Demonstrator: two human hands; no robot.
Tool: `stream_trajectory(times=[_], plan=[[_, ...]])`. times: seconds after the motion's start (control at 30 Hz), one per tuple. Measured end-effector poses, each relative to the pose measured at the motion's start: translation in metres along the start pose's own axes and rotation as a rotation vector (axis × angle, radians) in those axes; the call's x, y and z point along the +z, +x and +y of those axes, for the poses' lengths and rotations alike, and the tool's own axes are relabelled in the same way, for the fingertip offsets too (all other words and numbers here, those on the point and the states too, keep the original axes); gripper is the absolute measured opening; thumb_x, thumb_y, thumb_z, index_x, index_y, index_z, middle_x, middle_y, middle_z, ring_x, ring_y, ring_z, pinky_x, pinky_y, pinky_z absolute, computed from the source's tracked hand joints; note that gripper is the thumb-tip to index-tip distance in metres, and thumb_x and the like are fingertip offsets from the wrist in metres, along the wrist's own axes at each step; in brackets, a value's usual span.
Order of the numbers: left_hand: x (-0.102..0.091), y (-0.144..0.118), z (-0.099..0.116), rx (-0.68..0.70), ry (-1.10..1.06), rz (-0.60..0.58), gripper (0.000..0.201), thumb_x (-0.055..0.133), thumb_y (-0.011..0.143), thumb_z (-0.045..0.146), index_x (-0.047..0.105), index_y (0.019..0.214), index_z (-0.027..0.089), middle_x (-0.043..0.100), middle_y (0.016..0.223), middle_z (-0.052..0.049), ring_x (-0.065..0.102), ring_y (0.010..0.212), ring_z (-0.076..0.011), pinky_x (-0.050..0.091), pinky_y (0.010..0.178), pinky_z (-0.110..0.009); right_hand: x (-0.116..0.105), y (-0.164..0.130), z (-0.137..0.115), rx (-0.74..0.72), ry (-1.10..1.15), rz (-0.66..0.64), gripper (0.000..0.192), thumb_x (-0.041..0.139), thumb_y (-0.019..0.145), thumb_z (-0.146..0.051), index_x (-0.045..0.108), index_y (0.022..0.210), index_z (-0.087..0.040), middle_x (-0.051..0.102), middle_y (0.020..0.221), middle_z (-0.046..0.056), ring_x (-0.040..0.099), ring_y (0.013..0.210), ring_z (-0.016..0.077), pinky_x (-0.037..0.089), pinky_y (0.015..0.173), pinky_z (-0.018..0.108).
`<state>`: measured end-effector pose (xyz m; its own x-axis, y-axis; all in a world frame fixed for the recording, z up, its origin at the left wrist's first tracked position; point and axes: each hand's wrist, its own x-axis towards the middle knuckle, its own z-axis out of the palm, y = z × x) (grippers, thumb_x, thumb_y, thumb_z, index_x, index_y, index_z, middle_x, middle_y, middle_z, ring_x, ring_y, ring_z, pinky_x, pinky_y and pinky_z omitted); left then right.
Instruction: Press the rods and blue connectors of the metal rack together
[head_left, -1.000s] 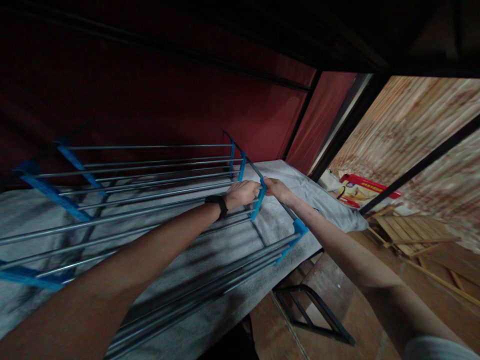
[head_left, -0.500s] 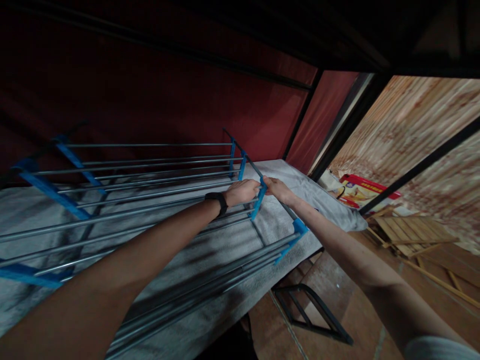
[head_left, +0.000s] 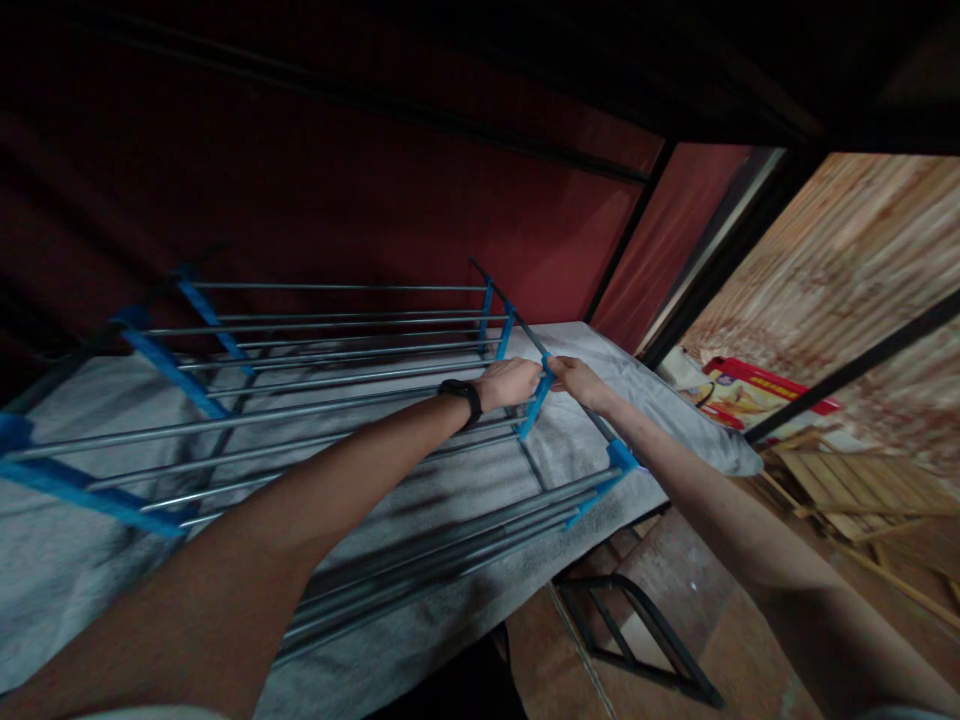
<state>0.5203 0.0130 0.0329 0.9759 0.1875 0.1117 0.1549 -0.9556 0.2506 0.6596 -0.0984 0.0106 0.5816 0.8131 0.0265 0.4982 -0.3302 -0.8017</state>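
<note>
A rack of grey metal tubes and blue plastic end brackets, like a shoe rack (head_left: 322, 408), lies across a grey cloth-covered surface (head_left: 450, 480). My left hand (head_left: 510, 384), below a black wristband, is closed at the right end of the rack, against the inner side of a blue bracket (head_left: 534, 408). On the bracket's outer side, my right hand (head_left: 576, 382) is closed with its fingertips against the upper part. Both hands meet at that one bracket, and their fingers are partly hidden behind it. My left forearm reaches over several tubes.
A dark red wall panel (head_left: 390, 210) with black framing rises behind the rack. At the right, beyond a black post, are a red and yellow box (head_left: 765, 390) and a folded wooden piece of furniture (head_left: 862, 490). A black metal frame (head_left: 637, 640) stands on the tiled floor.
The view has swung a little left, so the rack, hands and room appear farther right. Both hands stay on the same blue bracket, with little visible change in grip.
</note>
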Motion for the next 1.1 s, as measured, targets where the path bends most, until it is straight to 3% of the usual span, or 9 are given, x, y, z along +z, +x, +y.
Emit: stream_trajectory(times=[0.13, 0.23, 0.33, 0.6, 0.83, 1.1], plan=[[0.003, -0.032, 0.004, -0.012, 0.198, 0.149, 0.032, 0.049, 0.095, 0.036, 0.057, 0.119, 0.017, 0.067, 0.112, -0.014, 0.066, 0.102, -0.0286, 0.050, 0.080, -0.038, 0.001, 0.003, 0.012, 0.001, 0.077, 0.000, 0.037, 0.045, 0.097, -0.046, 0.062, 0.085, -0.015, 0.068, 0.081, 0.007, 0.064, 0.076, 0.0163, 0.056, 0.074, 0.026], [0.006, -0.056, -0.008, -0.112, 0.251, 0.170, 0.029, 0.044, 0.098, 0.034, 0.056, 0.115, 0.014, 0.069, 0.103, -0.014, 0.068, 0.095, -0.0271, 0.050, 0.075, -0.036, 0.002, 0.008, 0.020, 0.005, 0.092, 0.004, 0.035, 0.047, 0.096, -0.046, 0.062, 0.085, -0.016, 0.067, 0.080, 0.008, 0.065, 0.076, 0.0167, 0.057, 0.075, 0.028], [0.008, -0.069, -0.021, -0.076, 0.274, 0.174, 0.028, 0.036, 0.101, 0.030, 0.056, 0.112, 0.013, 0.070, 0.098, -0.013, 0.069, 0.091, -0.0253, 0.048, 0.070, -0.034, 0.002, 0.010, 0.025, 0.007, 0.071, 0.007, 0.036, 0.049, 0.095, -0.048, 0.063, 0.085, -0.016, 0.068, 0.081, 0.008, 0.066, 0.076, 0.0176, 0.058, 0.077, 0.029], [0.007, -0.064, -0.025, -0.029, 0.238, 0.143, 0.031, 0.034, 0.100, 0.027, 0.057, 0.114, 0.011, 0.072, 0.098, -0.015, 0.070, 0.090, -0.0260, 0.049, 0.071, -0.036, -0.004, 0.012, 0.031, 0.027, -0.017, 0.008, 0.037, 0.051, 0.094, -0.051, 0.068, 0.091, -0.018, 0.073, 0.089, 0.010, 0.072, 0.084, 0.0226, 0.057, 0.087, 0.033], [-0.004, -0.063, -0.022, -0.070, 0.141, 0.054, 0.030, 0.040, 0.097, 0.028, 0.060, 0.112, 0.013, 0.072, 0.094, -0.018, 0.069, 0.093, -0.0289, 0.050, 0.075, -0.039, -0.004, 0.011, 0.030, 0.028, -0.044, 0.023, 0.038, 0.051, 0.094, -0.051, 0.069, 0.094, -0.017, 0.074, 0.092, 0.012, 0.072, 0.085, 0.0235, 0.058, 0.086, 0.034], [-0.005, -0.057, -0.024, -0.093, 0.081, 0.024, 0.032, 0.041, 0.097, 0.033, 0.065, 0.110, 0.017, 0.071, 0.104, -0.017, 0.067, 0.103, -0.0287, 0.051, 0.082, -0.039, -0.004, 0.010, 0.024, 0.060, -0.017, 0.013, 0.032, 0.050, 0.096, -0.043, 0.067, 0.093, -0.016, 0.073, 0.090, 0.011, 0.071, 0.082, 0.0209, 0.057, 0.084, 0.031]])
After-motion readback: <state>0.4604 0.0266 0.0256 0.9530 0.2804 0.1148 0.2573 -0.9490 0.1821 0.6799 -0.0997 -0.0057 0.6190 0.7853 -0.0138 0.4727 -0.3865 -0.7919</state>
